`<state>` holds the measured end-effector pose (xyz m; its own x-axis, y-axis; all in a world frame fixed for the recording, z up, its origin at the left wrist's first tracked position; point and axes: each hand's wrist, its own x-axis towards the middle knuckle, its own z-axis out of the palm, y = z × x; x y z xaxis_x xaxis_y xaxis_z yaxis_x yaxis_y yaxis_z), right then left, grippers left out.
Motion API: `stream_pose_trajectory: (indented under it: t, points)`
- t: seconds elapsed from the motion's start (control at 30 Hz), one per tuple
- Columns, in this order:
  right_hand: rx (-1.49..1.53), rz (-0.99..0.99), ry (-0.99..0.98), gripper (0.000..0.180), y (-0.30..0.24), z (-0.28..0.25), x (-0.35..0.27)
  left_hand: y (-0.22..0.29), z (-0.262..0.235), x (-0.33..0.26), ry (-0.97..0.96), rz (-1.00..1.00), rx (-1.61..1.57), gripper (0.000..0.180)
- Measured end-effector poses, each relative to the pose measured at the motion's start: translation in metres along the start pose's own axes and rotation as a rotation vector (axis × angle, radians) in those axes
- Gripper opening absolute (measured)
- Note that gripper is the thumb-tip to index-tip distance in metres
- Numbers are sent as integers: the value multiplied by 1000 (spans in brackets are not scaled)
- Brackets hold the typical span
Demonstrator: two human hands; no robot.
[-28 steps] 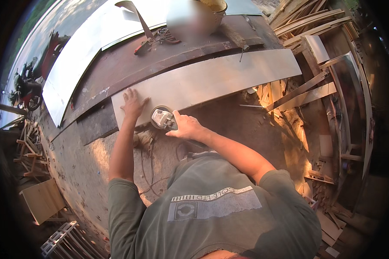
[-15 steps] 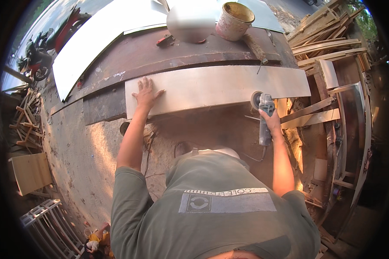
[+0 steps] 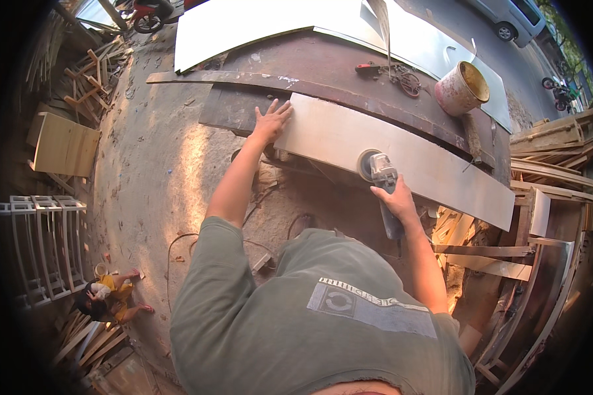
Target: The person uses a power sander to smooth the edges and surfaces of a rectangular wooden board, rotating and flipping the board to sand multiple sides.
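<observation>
A long shiny metal sheet (image 3: 402, 155) lies along the near edge of a rusty steel table (image 3: 336, 72). My left hand (image 3: 270, 120) presses flat on the sheet's left end, fingers spread. My right hand (image 3: 394, 197) grips the body of a grey angle grinder (image 3: 381, 176). Its disc sits at the sheet's near edge, about midway along.
A rusty paint bucket (image 3: 462, 87) and a small red tool (image 3: 369, 67) rest on the table's far side. Larger metal sheets (image 3: 257, 20) lie beyond. Wood offcuts pile at the right (image 3: 547, 171) and far left. A person (image 3: 109, 297) sits on the ground at lower left beside white railings (image 3: 39, 243).
My head has turned, so the table now slants across the view. The grinder went from the sheet's left end to its right end, and is now at the middle edge.
</observation>
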<state>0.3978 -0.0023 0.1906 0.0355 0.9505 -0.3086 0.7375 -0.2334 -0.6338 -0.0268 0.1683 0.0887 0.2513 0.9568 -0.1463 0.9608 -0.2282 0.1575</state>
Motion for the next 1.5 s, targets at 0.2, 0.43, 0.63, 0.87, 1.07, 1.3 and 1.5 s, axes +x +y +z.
stream_pose_trajectory:
  t: [0.2, 0.43, 0.63, 0.87, 1.07, 1.3, 1.5]
  points:
    - [-176, -225, -267, 87, -103, 78, 46, -62, 38, -91, 721, -550, -462, 33]
    - [-237, -257, -300, 91, -173, 113, 104, 20, 78, -161, 261, -784, -1386, 52]
    - [-179, -197, -215, 94, -204, 123, 145, 39, 84, -92, 387, -616, -1954, 45]
    - [-91, -77, -122, 93, -160, 104, 132, 44, 98, -92, 440, -605, -1764, 28]
    - [-105, -142, -188, 92, -179, 120, 115, 58, 104, -139, 352, -619, -1842, 29]
    - [-124, -40, -133, 93, -183, 107, 132, 60, 107, -139, 392, -634, -1879, 25]
    - [-105, 130, 3, 98, -89, 30, 113, 61, 103, -139, 389, -625, -1915, 18]
